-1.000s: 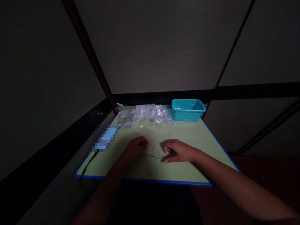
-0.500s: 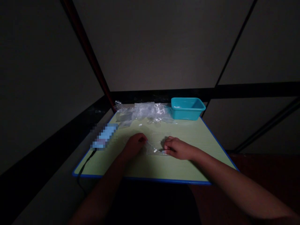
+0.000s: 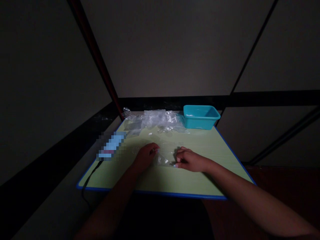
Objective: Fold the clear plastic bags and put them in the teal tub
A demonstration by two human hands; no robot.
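Note:
A clear plastic bag [image 3: 165,159] lies nearly flat on the pale green table [image 3: 200,183], between my two hands. My left hand [image 3: 146,155] is closed, thumb and forefinger pinched at the bag's left part. On the other side, my right hand [image 3: 188,160] has curled fingers, with the thumb and forefinger pinching the bag's lower right edge. The film is see-through, so its outline is hard to follow and I cannot tell whether anything is inside it.
Crumpled clear plastic bags [image 3: 160,118] are heaped along the table's back edge. A turquoise bin [image 3: 200,122] stands at the back right corner. At the left edge lies a blurred-out, lit device [image 3: 112,145] with a black cable [image 3: 91,175]. Walls enclose the back and left.
My left hand has shifted very slightly right along the bag. The right hand keeps nearly the same place and grip. The whole view has moved a little.

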